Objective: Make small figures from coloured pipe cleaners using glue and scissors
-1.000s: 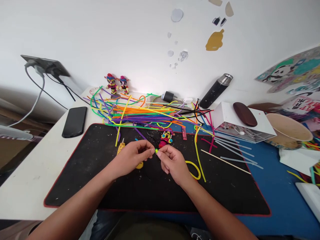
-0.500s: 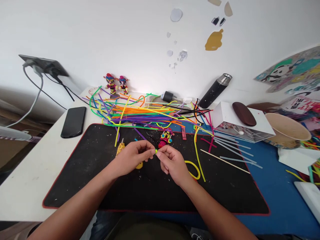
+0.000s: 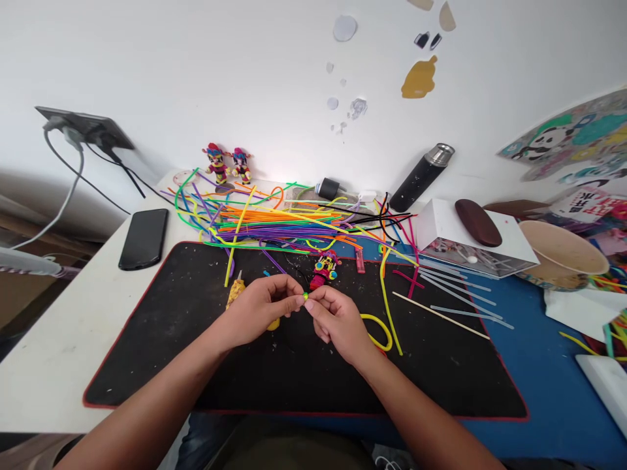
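The small yellow-green piece [image 3: 305, 296] sits between your fingertips (its long axis is too tiny to tell), above the black mat [image 3: 431, 385]. Your left hand [image 3: 267, 305] and right hand [image 3: 339, 320] pinch it from opposite sides, neither nearer. Just past it lies the colorful figure [image 3: 324, 269]; farther out, the fuzzy stems [image 3: 284, 225].

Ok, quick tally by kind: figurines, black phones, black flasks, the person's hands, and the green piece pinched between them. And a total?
Figurines: 3
Black phone: 1
Black flask: 1
Left hand and right hand: 2
Green piece: 1
Total: 8
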Tool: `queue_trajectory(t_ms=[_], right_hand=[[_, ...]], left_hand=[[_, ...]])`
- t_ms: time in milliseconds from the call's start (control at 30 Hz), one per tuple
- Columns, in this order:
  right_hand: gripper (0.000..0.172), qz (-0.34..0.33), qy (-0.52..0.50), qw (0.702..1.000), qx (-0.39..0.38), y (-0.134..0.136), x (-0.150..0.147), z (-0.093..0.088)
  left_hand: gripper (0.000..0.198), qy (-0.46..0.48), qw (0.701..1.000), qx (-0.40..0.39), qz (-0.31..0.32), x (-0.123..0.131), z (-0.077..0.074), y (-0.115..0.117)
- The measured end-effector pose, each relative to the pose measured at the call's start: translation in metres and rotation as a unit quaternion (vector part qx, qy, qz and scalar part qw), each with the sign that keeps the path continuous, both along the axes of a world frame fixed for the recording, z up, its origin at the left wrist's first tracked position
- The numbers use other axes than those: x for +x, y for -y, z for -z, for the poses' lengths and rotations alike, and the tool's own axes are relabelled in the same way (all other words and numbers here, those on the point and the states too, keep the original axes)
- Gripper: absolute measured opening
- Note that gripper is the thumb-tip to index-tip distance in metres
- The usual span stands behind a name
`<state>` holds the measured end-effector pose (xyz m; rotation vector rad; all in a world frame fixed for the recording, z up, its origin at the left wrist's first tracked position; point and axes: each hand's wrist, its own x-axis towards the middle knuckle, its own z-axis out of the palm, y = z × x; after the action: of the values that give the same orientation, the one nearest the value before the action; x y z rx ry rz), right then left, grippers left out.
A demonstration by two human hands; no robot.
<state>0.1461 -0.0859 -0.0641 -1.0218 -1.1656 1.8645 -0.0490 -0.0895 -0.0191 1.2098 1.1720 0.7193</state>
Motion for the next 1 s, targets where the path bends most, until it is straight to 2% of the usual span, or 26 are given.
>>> queue_trajectory(t_ms=[300,567,1000], right_hand=[[0.034,0.016,0.015,1.0,0.017,-0.004,0.006,-0.005],[0.03,-0.005,0.012,1.0,0.021,-0.004,0.006,-0.004],[0.035,0.028,0.022,0.999,0.012,-0.006,0.002,-0.01]], left_hand=[[0.025,-0.023,0.999,-0.014,0.019,-0.003,-0.003,0.0],[0.029,-0.053,0.997,-0.001,0.047,-0.002,-0.001,-0.002],[0.031,-0.057,0.998,0.003,0.039,0.003,0.001,0.001]])
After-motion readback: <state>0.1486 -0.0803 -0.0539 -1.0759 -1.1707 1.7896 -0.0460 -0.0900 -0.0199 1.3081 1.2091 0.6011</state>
